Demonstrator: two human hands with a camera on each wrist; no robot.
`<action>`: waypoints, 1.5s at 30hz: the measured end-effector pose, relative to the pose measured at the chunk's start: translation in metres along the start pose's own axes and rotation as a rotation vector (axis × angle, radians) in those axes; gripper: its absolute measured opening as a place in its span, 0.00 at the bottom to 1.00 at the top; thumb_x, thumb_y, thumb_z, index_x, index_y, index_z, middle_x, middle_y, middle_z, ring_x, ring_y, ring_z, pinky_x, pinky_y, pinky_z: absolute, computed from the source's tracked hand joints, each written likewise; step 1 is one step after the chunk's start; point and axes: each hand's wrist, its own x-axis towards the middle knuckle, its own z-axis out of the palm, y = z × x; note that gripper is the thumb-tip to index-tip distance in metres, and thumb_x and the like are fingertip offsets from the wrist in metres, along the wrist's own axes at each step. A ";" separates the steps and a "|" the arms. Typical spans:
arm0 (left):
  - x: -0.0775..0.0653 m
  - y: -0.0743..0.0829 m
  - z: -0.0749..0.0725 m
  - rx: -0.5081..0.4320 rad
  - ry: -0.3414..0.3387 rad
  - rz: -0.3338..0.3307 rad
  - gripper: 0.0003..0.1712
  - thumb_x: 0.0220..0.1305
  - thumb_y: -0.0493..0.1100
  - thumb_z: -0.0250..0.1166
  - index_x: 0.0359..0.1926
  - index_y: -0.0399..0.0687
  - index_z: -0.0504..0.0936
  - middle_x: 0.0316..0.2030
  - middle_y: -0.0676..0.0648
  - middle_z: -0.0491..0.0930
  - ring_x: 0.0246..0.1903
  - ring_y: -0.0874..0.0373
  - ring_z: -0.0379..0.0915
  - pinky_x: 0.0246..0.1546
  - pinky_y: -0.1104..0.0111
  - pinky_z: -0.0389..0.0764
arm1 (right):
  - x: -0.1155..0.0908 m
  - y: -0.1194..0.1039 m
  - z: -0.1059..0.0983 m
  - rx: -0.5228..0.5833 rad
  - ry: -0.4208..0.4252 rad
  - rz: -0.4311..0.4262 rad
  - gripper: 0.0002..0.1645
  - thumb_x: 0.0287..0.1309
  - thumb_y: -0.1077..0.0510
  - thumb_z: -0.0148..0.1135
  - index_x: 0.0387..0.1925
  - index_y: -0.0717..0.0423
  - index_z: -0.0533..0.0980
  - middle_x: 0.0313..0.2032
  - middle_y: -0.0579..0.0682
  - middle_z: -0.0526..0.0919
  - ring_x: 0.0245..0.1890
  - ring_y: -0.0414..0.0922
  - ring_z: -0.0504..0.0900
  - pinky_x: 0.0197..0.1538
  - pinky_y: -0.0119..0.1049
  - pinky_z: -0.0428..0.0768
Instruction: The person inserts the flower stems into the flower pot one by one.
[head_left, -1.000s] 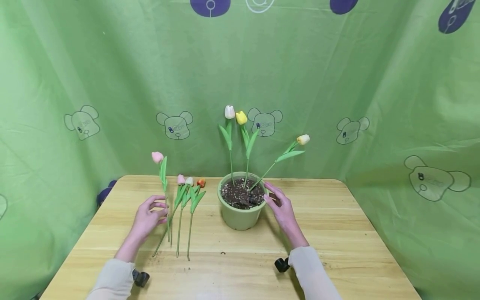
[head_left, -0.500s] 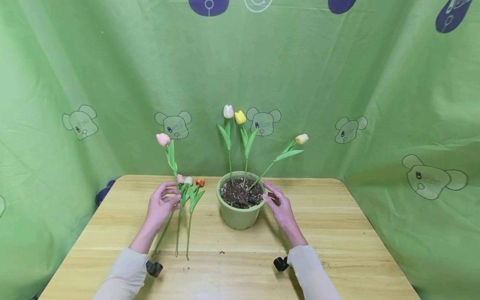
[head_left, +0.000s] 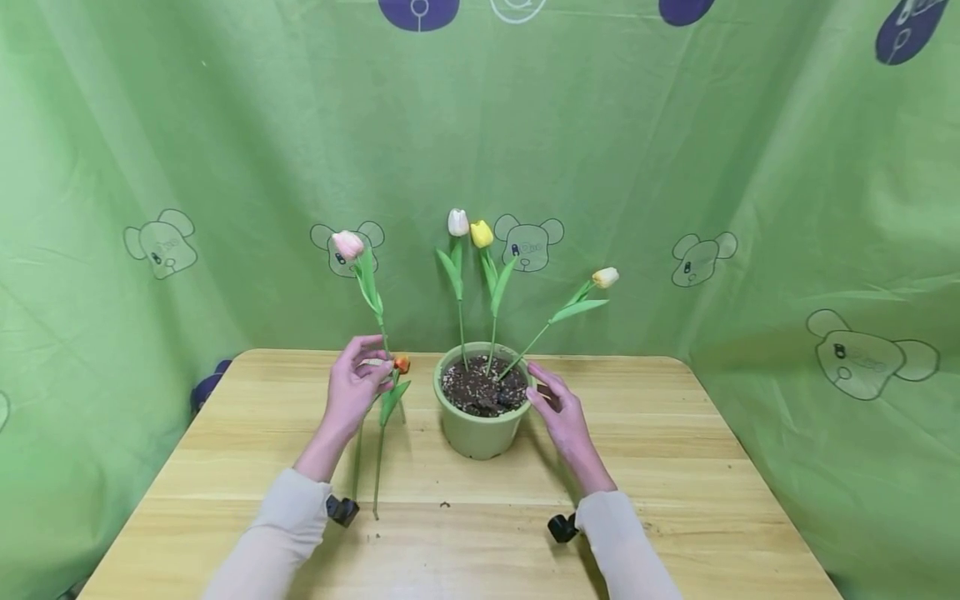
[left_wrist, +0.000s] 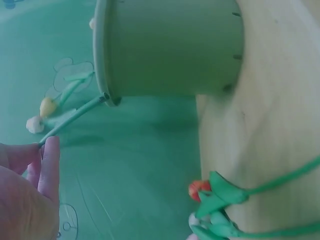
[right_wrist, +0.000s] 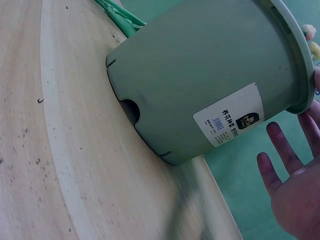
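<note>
My left hand pinches the stem of a pink tulip, held upright above the table, left of the green flowerpot. In the left wrist view the lower end of the stem points at the pot's rim and overlaps it. My right hand holds the pot's right rim between thumb and forefinger; in the right wrist view the other fingers are spread beside the wall. Dark soil fills the pot, with a white tulip, a yellow tulip and a leaning cream tulip standing in it.
An orange-red tulip lies on the wooden table under and beside my left hand. A whitish tulip lies next to it, and the hand partly hides these flowers. A green curtain hangs behind the table.
My left hand has moved right and away from me with the pink tulip, raising it over the lying flowers toward the pot. The right hand stays at the rim.
</note>
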 end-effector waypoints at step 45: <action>0.046 -0.026 0.085 -0.005 0.136 0.183 0.24 0.66 0.28 0.67 0.62 0.46 0.79 0.48 0.39 0.83 0.44 0.45 0.83 0.42 0.65 0.92 | -0.007 -0.031 0.001 0.068 -0.031 0.009 0.30 0.72 0.63 0.60 0.72 0.67 0.67 0.73 0.65 0.67 0.71 0.66 0.67 0.78 0.63 0.62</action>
